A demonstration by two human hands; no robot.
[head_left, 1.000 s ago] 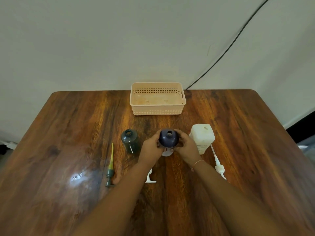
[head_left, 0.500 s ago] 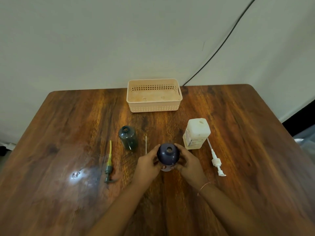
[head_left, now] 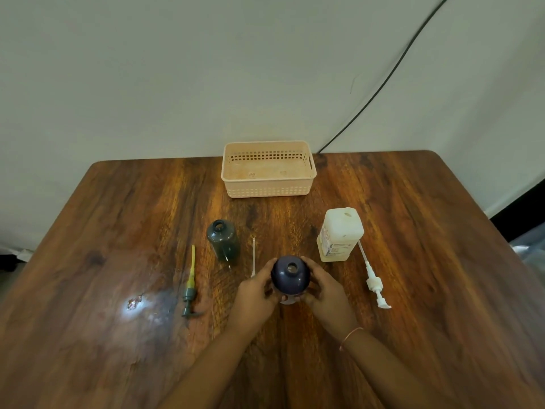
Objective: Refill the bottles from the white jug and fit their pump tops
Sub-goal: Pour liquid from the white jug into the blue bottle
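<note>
A dark blue bottle (head_left: 290, 275) with an open neck stands at the table's middle front. My left hand (head_left: 256, 293) and my right hand (head_left: 323, 290) clasp it from either side. A dark green bottle (head_left: 223, 242), also open, stands upright to the left. The white jug (head_left: 339, 234) stands to the right with its mouth open. A green pump top with a yellow tube (head_left: 190, 286) lies left of the green bottle. A white pump top (head_left: 373, 280) lies right of the jug. A thin white tube (head_left: 253, 256) lies between the two bottles, its lower end behind my left hand.
A peach plastic basket (head_left: 267, 190) sits at the far edge of the wooden table (head_left: 427, 261), against the wall. A black cable (head_left: 380, 87) runs down the wall behind it. A bright light reflection shows on the table at the front left.
Both hands have drawn the blue bottle toward me, away from the jug. The thin white tube between the bottles has come into view.
</note>
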